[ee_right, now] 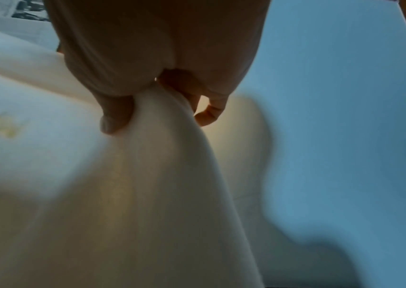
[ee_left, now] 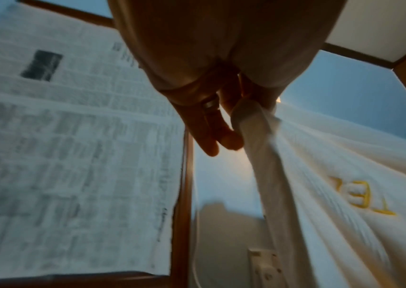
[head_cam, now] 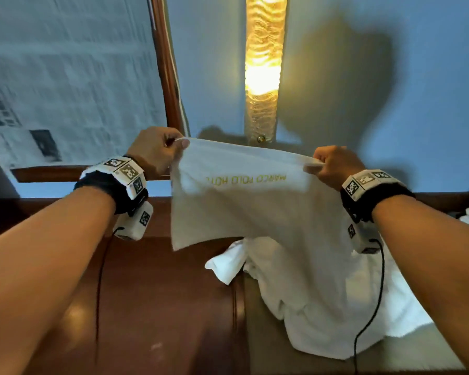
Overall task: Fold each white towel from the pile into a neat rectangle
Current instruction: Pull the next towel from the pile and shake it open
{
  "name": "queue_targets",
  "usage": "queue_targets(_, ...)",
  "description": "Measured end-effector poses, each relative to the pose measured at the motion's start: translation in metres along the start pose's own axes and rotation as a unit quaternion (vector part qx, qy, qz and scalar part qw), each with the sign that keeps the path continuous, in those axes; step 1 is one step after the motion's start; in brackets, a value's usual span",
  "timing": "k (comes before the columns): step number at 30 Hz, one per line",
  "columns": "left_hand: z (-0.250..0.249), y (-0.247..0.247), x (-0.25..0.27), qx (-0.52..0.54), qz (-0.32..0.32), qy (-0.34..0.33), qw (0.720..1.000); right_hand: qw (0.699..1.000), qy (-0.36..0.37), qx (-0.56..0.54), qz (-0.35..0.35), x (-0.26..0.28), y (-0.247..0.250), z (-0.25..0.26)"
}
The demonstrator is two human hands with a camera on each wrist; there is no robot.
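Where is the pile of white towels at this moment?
In the head view, the pile of white towels lies low and right of centre on the wooden surface, below the embroidered towel that both hands hold up.

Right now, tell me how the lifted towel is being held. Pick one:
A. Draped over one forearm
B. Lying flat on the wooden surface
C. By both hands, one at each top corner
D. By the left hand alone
C: the left hand and right hand each pinch a top corner of the towel, which hangs spread between them above the pile.
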State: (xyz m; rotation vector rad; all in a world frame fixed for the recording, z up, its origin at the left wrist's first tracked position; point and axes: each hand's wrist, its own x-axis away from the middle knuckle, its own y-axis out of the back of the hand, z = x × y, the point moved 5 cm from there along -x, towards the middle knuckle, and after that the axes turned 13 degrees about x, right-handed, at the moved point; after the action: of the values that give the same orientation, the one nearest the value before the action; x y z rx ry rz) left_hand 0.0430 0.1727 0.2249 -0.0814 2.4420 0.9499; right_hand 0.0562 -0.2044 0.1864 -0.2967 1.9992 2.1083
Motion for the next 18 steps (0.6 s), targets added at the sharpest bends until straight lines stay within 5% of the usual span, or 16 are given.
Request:
queue_targets(9,0.049,0.124,0.031,-0.145,-0.060,0.071,0.985,0.997,0.056,0.051,-0.018,0.022,0.059,0.085)
queue_targets(11,0.051,0.111,0.041,-0.137,-0.048,0.094,0.985,0.993,0.093,0.066,-0.043,0.023,0.072,0.119)
queue_targets(16,0.011,-0.002,0.054,0.100,0.135,0.084,0.982,0.973,0.204,0.087,-0.063,0.032,0.081,0.202)
queue_targets(18,-0.003,-0.037,0.053,0.122,0.126,0.059,0.983,0.968,0.223,0.106,-0.045,0.034,0.073,0.217)
